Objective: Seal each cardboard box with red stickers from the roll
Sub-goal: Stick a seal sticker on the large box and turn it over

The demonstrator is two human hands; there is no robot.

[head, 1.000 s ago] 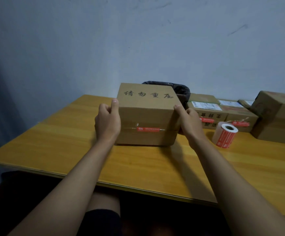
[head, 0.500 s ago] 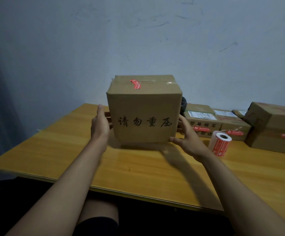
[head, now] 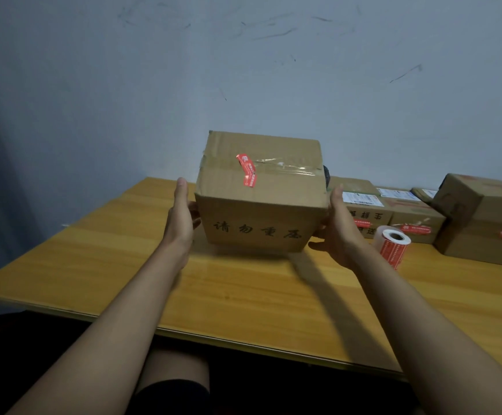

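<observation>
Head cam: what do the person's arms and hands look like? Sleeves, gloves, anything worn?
Both arms are bare up to the frame edge, with no sleeves in view. The left hand and right hand have no gloves. No watch or bands show on the wrists, and no rings show on the visible fingers.

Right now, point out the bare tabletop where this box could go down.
Bare table lies left of the left hand, out to the left edge, and along the near edge between the forearms. The box is held between both hands; right hand. Right is crowded: the sticker roll and a row of boxes along the wall.
</observation>
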